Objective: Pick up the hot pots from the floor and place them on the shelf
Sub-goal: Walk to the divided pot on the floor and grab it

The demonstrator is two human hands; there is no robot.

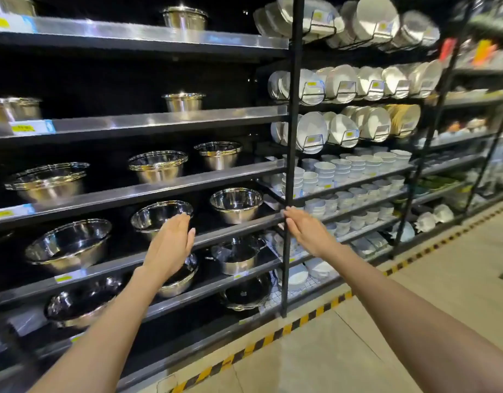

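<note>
Both bare forearms reach in from the bottom edge, cut off below the elbow. Beyond them stands the shelf (148,191), a dark unit of several tiers with shiny metal front lips, running off the left edge; its back is too dark to read. On its tiers sit the hot pots (235,204) — polished steel vessels, most of them open bowls showing bare interiors, spaced well apart. Those on the two lowest tiers are partly hidden by the arms and by the tier lips. To the right, past a black upright post (290,154), a second rack holds white plates (341,83) stood on edge in wire holders, with stacked white bowls (355,165) beneath; farther right everything blurs. A yellow-and-black striped strip (273,337) edges the pale floor (358,336), which shows no pot in view.

The left hand (169,245) is open and flat, fingers together, holding nothing, in front of one steel bowl. The right hand (304,228) is likewise open and empty — its fingertips at the post.
</note>
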